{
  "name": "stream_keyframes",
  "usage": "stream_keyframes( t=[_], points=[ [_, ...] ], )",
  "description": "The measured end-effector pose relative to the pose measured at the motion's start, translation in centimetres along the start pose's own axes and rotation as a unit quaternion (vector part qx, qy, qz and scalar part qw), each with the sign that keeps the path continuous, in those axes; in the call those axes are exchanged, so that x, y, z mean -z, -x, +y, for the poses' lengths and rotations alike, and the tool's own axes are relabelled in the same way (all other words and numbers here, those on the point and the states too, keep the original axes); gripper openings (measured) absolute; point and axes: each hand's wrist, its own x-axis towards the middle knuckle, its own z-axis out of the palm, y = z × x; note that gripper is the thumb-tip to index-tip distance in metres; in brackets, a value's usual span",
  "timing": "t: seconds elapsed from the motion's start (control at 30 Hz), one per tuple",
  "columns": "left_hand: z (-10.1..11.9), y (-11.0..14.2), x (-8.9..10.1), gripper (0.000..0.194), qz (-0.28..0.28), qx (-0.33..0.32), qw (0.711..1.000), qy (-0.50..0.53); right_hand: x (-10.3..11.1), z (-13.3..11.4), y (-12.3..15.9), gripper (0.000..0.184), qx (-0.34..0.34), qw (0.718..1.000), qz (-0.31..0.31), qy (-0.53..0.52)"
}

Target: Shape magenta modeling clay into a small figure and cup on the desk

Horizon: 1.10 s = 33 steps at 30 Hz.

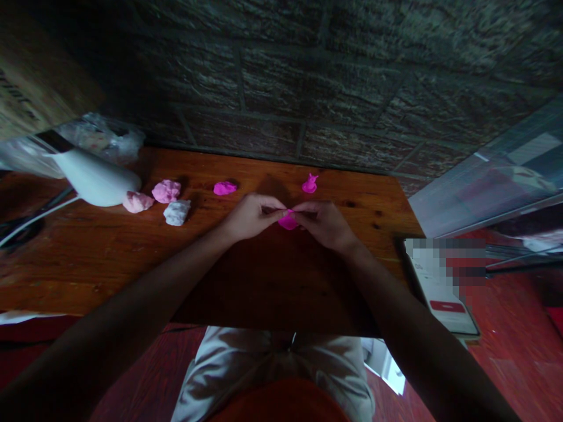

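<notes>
Between my two hands is a flattened piece of bright pink modelling clay, held above the wooden table. My left hand pinches its left edge with thumb and forefinger. On the other side, the thumb and forefinger of my right hand pinch its right edge. A small pink clay figure with pointed tips on top and a wide base stands upright behind my right hand. Left of it, beyond my left hand, lies a loose lump of the same bright pink clay.
Pale pink clay lumps and a white lump lie left on the table, beside a white lamp-like object with a cable. A phone or tablet sits at the right edge. A stone-patterned wall rises behind.
</notes>
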Motion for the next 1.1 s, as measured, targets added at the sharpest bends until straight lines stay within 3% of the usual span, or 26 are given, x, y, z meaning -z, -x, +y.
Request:
stream_keyframes(
  t=[0.23, 0.63, 0.9, 1.1],
  points=[
    [0.22, 0.07, -0.03, 0.017, 0.012, -0.02, 0.999, -0.046, -0.07, -0.38, 0.11, 0.02, 0.01, 1.0, 0.008, 0.02],
    [0.03, 0.0, -0.04, 0.019, 0.005, -0.001, 1.0, -0.001, -0.18, -0.34, -0.16, 0.019, 0.009, 1.0, 0.025, 0.014],
    [0.56, 0.18, 0.15, 0.034, -0.025, 0.042, 0.999, 0.0, -0.17, -0.29, -0.22, 0.022, 0.0, 0.998, 0.057, -0.003],
    [0.59, 0.2, 0.09, 0.031, -0.001, 0.018, 1.0, -0.022, -0.17, -0.25, -0.11, 0.02, -0.009, 0.999, 0.037, -0.004]
  ],
)
